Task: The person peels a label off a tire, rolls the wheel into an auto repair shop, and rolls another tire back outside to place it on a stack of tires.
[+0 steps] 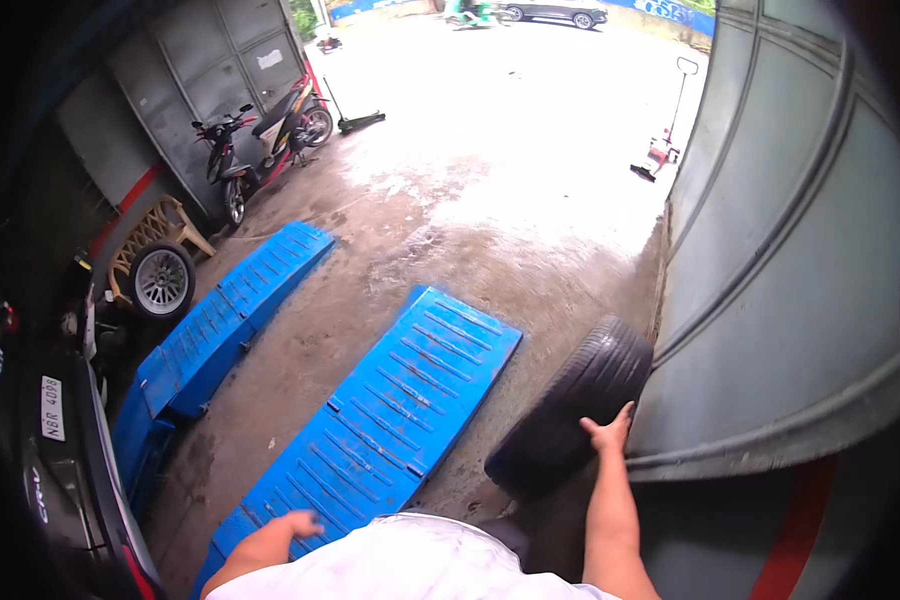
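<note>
A black car tire [575,405] stands upright and tilted on the concrete floor, close against the grey metal door on the right. My right hand [610,432] reaches to the near side of its tread, thumb and fingers spread apart and not wrapped round it. Low in the view, my left hand [305,524] hangs over the blue ramp [390,390], with its fingertips smeared by motion. Nothing shows in that hand, and I cannot make out how its fingers are set.
A second blue ramp [240,280] lies to the left, beside the rear of a dark car [60,480]. A wheel [162,280] leans on a tan plastic chair [180,225]. Farther off are a motorcycle [270,135], a floor jack [660,155] and the grey door [770,250].
</note>
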The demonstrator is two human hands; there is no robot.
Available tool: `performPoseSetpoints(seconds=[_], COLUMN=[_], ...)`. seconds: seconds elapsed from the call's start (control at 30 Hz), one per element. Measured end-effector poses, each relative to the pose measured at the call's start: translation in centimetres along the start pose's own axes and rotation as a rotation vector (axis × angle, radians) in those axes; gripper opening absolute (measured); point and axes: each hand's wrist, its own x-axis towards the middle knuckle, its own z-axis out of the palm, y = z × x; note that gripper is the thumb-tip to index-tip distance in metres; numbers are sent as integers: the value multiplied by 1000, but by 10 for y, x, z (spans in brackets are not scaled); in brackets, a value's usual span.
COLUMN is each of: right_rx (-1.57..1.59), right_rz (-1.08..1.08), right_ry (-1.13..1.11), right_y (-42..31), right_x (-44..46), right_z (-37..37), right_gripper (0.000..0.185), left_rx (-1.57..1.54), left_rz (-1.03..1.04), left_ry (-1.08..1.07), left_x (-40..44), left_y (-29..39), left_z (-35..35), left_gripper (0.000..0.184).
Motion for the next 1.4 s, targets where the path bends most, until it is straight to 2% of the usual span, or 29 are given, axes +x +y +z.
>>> performPoseSetpoints(seconds=[0.03,0.07,0.1,0.17,0.2,0.27,0.37,0.4,0.47,0.53,0.6,0.67,0.73,0.83,0.9,0.97,1.03,1.1,1.17,1.2,1.27,1.33,1.37,1.4], right_rx=[-23,47,154,309,258,103,91,78,78,23,2,18,72,-27,-39,-87,-134,-44,42,-75,-228,-286,-303,-313], right_rz=[-102,36,35,19,-3,0,-13,48,208,241,252,196,137,156,162,136,154,34,8,85,243,305,266,228], right_ry=[63,-56,-73,65,146,234,260,274,297,321,310,294,286,268,229,209,161,172,208,218,181,126,198,275], right_y=[22,4,-3,1,4,4,-8,-9,-22,-29,-52,-71,-79,-123,-160,-193,-234,-240,-271,-293,-302,-300,-300,-305], right_x=[64,106,144,201,217,252,287,298,311,332,364,409,463,534,581,638,699,750,728,701,625,645,669,683], right_z=[5,-19,-32,-33,-29,-25,-38,-36,-29,-27,-36,-39,-33,-23,-16,-3,4,22,24,27,50,63,76,87], right_gripper=[144,142,136,130,129,128,130,131,135,136,134,132,134,133,129,126,119,124,125,123,123,125,125,125], left_rx=[-100,-203,-223,-710,-716,-306,-227,-222,-303,-268,-351,-716,-754,-712,-612,-263,-169,-143,-512,-500,-778,-751,-715,-607], left_rz=[32,72,70,-295,-304,-327,-314,-311,-247,-263,-102,-59,44,-68,-82,145,231,266,290,308,254,184,125,148], left_ry=[-243,-486,-481,-533,-531,72,53,48,-306,-146,112,170,188,267,251,146,5,144,489,481,916,822,741,571], left_x=[-5,-9,-13,-20,-21,-25,27,57,121,177,232,248,269,290,317,344,376,390,399,414,434,475,483,475], left_y=[-1,1,7,18,25,65,77,90,102,143,185,255,296,335,333,338,367,416,455,468,469,478,479,505], left_z=[9,11,8,-6,-19,-77,-121,-138,-192,-257,-324,-418,-495,-572,-602,-644,-724,-820,-899,-926,-958,-959,-964,-977], left_gripper=[60,61,61,62,62,62,59,59,59,61,57,49,45,48,50,51,51,46,38,38,33,34,35,36])
